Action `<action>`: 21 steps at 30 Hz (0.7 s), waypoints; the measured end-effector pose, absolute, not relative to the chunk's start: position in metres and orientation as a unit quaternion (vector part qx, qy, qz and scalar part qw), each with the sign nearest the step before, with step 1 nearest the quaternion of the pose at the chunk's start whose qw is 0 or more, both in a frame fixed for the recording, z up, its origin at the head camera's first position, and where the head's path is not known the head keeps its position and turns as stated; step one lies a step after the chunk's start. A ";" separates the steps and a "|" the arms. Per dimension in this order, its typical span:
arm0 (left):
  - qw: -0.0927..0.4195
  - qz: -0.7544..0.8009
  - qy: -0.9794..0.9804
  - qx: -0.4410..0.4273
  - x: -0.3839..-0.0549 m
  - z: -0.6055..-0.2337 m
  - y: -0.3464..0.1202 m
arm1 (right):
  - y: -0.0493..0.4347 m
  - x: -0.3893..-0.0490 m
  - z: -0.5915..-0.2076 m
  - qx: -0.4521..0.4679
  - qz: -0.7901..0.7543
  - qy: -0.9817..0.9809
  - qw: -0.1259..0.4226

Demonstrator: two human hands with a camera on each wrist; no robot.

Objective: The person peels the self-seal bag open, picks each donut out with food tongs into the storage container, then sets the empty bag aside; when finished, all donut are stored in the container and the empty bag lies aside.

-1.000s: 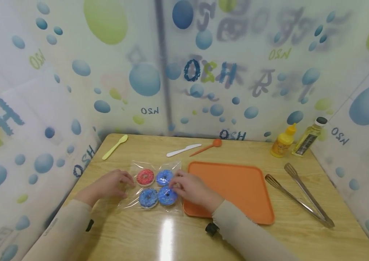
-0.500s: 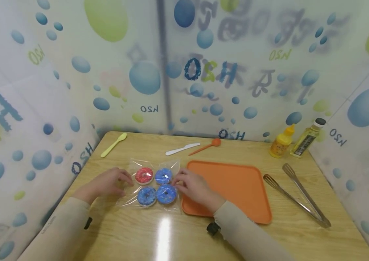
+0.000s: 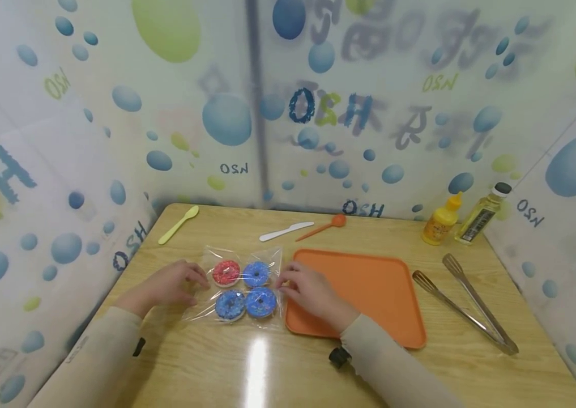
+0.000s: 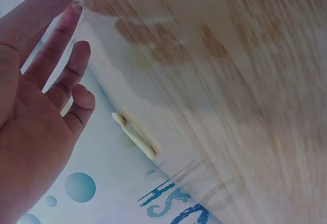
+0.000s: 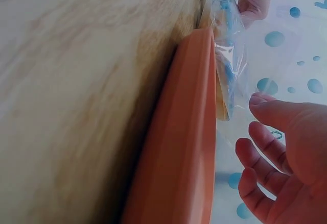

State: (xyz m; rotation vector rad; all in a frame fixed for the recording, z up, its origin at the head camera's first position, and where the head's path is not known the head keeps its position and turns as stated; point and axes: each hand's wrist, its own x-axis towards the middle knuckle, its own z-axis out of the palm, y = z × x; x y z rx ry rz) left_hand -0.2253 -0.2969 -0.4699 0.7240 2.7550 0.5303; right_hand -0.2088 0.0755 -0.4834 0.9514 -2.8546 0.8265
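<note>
A clear plastic bag [image 3: 237, 290] with one red doughnut [image 3: 226, 273] and several blue doughnuts [image 3: 260, 302] in it lies on the table. My left hand [image 3: 175, 283] is at the bag's left edge. In the left wrist view, its thumb and forefinger pinch the plastic. Just off the bag's right edge, my right hand [image 3: 309, 290] hovers over the left side of an orange tray [image 3: 369, 294]. Its fingers are loosely bent and hold nothing in the right wrist view [image 5: 286, 157].
Metal tongs [image 3: 491, 323] lie spread to the right of the tray. A yellow squeeze bottle [image 3: 440, 221] and an oil bottle [image 3: 481, 218] stand at the back right. A white knife [image 3: 286, 231], an orange spoon [image 3: 322, 226] and a yellow spoon [image 3: 179, 225] lie along the back.
My right hand has drawn back to the right, from over the blue doughnuts to beyond the bag's edge. My left hand stays at the left edge.
</note>
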 end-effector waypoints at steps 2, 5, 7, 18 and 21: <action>0.123 0.181 0.943 0.251 -0.226 -0.470 -0.297 | 0.078 -0.209 -0.484 0.304 0.261 -0.916 0.013; 0.122 0.182 0.942 0.255 -0.227 -0.470 -0.297 | 0.081 -0.209 -0.485 0.305 0.257 -0.917 0.020; 0.122 0.181 0.942 0.256 -0.227 -0.471 -0.298 | 0.084 -0.209 -0.486 0.308 0.257 -0.916 0.026; 0.120 0.185 0.938 0.266 -0.226 -0.470 -0.296 | 0.096 -0.202 -0.487 0.302 0.271 -0.913 0.029; 0.117 0.181 0.938 0.272 -0.226 -0.470 -0.297 | 0.099 -0.201 -0.487 0.305 0.290 -0.906 0.033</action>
